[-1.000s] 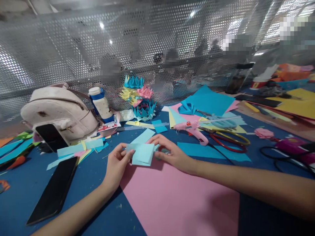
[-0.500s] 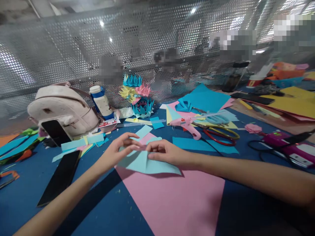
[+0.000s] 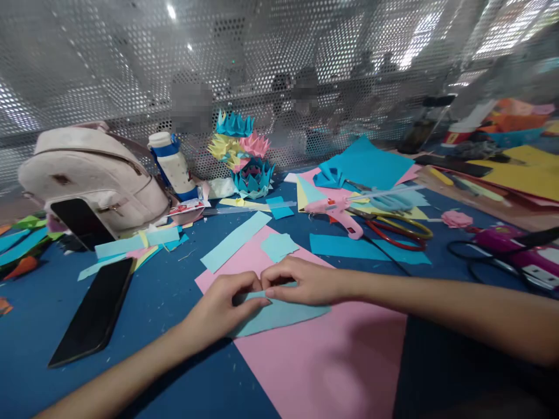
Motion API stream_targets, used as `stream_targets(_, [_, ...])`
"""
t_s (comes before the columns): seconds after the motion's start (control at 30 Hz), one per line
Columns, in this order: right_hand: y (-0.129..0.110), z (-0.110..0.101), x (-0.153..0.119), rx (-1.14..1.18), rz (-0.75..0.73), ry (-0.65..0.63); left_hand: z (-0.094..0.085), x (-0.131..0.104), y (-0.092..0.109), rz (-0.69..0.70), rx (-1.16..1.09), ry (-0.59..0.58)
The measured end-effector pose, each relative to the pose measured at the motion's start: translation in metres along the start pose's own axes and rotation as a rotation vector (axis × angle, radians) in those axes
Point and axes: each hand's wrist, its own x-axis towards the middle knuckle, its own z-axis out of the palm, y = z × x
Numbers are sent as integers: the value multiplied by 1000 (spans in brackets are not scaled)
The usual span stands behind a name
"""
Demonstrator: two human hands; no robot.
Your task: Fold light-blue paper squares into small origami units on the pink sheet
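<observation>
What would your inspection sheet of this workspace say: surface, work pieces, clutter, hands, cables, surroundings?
Surface: blue tabletop, flecked with scraps; pink paper sheet beneath the hands.
Work pieces: creased light-blue paper over the pink sheet; light-blue strip beyond it.
Clutter: loose phone; backpack; bottle; pink glue gun; scissors; stacked pointed paper flowers.
Hands: left hand and right hand close together, holding the light-blue paper's far edge.
Cables: black cord by the glue gun's handle; black cable across a purple device.
Surroundings: perforated screen behind, blurred figures beyond.
</observation>
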Motion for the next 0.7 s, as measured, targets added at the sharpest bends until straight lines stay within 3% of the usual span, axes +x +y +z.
stream_targets(0.27, [8,-2,4,-9,-21,16,5,2,-2,-63,-293,168])
stream_targets(0.7, [11,-3,4,7,8,33,3,7,-2,-139,-404,181])
